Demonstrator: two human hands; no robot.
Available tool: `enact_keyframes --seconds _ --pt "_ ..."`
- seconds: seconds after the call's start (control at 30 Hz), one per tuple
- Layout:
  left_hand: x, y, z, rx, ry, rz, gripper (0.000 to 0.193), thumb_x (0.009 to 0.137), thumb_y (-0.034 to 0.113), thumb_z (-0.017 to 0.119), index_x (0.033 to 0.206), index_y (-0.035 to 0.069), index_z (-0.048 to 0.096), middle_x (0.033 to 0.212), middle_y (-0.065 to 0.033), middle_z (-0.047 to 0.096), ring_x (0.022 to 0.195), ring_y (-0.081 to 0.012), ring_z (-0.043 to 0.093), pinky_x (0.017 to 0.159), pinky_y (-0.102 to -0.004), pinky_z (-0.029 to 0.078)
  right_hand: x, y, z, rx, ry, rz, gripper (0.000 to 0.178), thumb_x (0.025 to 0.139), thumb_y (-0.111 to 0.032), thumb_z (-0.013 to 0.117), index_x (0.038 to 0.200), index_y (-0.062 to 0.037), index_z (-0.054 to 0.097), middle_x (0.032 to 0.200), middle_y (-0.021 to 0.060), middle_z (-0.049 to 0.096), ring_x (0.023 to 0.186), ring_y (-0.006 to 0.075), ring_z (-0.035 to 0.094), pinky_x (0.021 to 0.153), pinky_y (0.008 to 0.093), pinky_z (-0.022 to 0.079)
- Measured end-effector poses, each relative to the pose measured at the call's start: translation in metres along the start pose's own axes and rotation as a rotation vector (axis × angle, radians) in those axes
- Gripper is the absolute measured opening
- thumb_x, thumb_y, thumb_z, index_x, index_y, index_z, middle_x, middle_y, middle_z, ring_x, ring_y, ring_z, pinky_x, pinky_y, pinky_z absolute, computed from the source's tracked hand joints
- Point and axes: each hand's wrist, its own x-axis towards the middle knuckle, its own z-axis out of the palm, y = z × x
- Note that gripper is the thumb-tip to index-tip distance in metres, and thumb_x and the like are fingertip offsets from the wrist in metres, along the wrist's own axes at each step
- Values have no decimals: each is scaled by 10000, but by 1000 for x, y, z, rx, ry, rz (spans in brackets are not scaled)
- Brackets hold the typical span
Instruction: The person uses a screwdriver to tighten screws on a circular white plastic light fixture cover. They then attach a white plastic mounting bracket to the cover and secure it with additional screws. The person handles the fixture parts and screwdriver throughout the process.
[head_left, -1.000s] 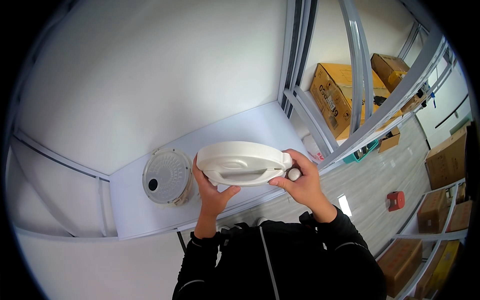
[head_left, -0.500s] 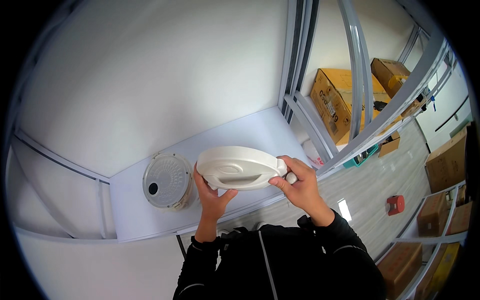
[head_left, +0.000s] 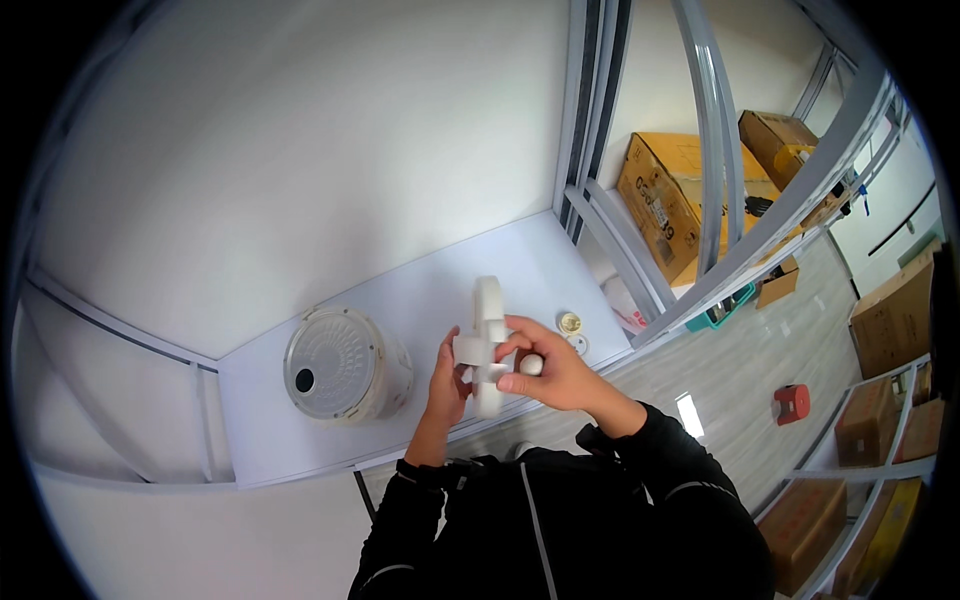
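Note:
Above the pale table, a white plastic part shaped like a rounded lid (head_left: 488, 300) is turned almost edge-on to me. My left hand (head_left: 447, 382) is closed on its left side, the thumb and fingers partly behind it. From the right, my right hand (head_left: 556, 372) grips it with thumb and fingers. A small white round piece (head_left: 532, 365) sits at my right palm; whether it is joined to the part I cannot tell. To the left stands a white round tub (head_left: 395, 375) with a ribbed top and a black round spot near its edge.
Two small round pieces, one yellowish (head_left: 570, 322) and one white (head_left: 578, 344), lie on the table (head_left: 525, 250) at the right. Grey metal posts (head_left: 590, 120) rise beyond. Cardboard boxes (head_left: 665, 200) fill the shelves, and a red stool (head_left: 792, 403) stands on the floor.
The white part has turned from its broad side to nearly edge-on, and both hands have closed in around it. The two small round pieces on the table, hidden before, now show.

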Motion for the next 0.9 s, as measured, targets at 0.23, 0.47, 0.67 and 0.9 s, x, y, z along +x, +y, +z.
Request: enact_keyframes --seconds 0.23,0.47,0.67,0.9 --pt "-4 -6 -28 -167 -489 -52 774 988 348 749 1637 138 382 1590 -131 493 1371 -328 590 967 -606 633 5 -2 9 -234 -13 -15 650 899 -102 859 1497 -123 607 1178 58 716 828 142 574 724 281 477" --pt "-14 1 -25 -196 -430 -8 761 1047 556 582 1644 131 376 1602 -170 507 1372 -435 590 985 -655 601 10 4 -2 -729 550 -84 640 858 -182 887 1436 -70 637 1116 103 709 819 213 624 749 323 513" --pt "-12 -15 -61 -332 -398 -215 757 1056 567 562 1633 105 396 1595 -160 522 1402 -391 575 1020 -608 598 -2 36 -37 -415 234 422 435 926 -323 781 1226 -11 737 965 119 754 824 207 710 796 376 567" --pt "-26 22 -38 -191 -301 -295 763 1078 601 500 1620 69 421 1578 -149 556 1452 -340 545 1102 -539 554 -16 40 -35 -263 321 742 328 943 -261 728 1087 32 759 679 110 667 649 181 668 640 381 530"
